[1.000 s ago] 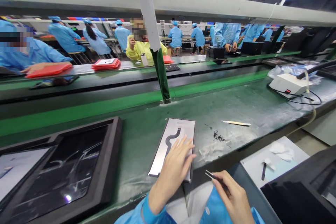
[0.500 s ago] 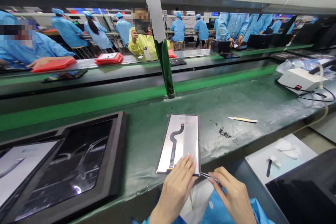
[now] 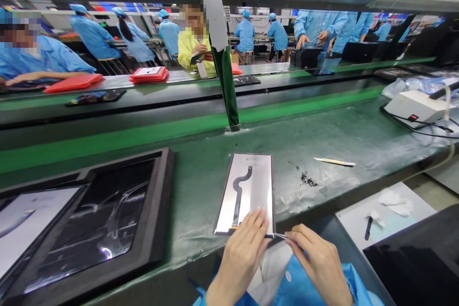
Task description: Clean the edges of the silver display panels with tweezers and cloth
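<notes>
A silver-backed display panel (image 3: 256, 181) with dark edges lies on the green bench, a curved dark ribbon cable (image 3: 237, 201) running along its back. My left hand (image 3: 245, 248) rests on the panel's near end, its fingers stretched flat over the surface. At the panel's near right corner, my right hand (image 3: 311, 253) pinches thin metal tweezers (image 3: 280, 235), whose tips touch or almost touch the edge. Black scraps (image 3: 308, 180) and a knife with a pale yellow handle (image 3: 335, 161) lie to the right of the panel.
On the left, a dark foam tray (image 3: 163, 201) holds more panels. A white device (image 3: 418, 107) with cables stands at the back right. White wipes (image 3: 394, 202) and a small black tool (image 3: 368, 228) lie at the lower right. People in blue work beyond a green post (image 3: 227, 88).
The view has shifted slightly. My hands keep nearly the same place at the panel, and the tweezers look closer together. Across the bench, the person in yellow has lowered the held object.
</notes>
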Demonstrator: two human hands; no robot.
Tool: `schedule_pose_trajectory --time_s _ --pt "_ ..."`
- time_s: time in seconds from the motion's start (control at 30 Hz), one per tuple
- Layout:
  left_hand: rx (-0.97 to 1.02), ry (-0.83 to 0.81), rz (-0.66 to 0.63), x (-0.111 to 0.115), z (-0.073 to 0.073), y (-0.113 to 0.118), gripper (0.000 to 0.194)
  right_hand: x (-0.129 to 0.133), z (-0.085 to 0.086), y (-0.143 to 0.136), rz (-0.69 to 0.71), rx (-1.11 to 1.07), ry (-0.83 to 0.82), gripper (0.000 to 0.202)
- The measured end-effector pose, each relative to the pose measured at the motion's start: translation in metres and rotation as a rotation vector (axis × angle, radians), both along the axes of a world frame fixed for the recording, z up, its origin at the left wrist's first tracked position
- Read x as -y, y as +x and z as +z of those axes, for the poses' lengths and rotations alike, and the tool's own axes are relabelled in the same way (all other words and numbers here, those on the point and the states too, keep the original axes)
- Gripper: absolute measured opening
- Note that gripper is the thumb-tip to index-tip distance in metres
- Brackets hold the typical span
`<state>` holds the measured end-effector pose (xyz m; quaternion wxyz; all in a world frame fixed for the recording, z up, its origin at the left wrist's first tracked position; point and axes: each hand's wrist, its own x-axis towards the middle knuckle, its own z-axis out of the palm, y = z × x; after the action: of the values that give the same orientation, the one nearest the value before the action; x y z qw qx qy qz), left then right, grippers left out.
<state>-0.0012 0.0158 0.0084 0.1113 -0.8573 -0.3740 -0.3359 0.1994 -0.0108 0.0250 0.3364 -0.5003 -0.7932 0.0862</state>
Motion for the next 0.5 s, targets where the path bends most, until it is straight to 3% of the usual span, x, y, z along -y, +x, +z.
schedule_pose_trajectory --time_s 0.33,0.5 --pt "0.000 0.005 0.003 0.0004 0.0013 0.0009 0.025 -0.0032 0.0001 0.0024 0.035 -0.004 -0.074 0.030" --pt "0.010 0.005 0.000 0.0008 0.0008 0.0004 0.025 -0.0088 -0.0029 0.0052 0.024 -0.203 -0.371 0.024"
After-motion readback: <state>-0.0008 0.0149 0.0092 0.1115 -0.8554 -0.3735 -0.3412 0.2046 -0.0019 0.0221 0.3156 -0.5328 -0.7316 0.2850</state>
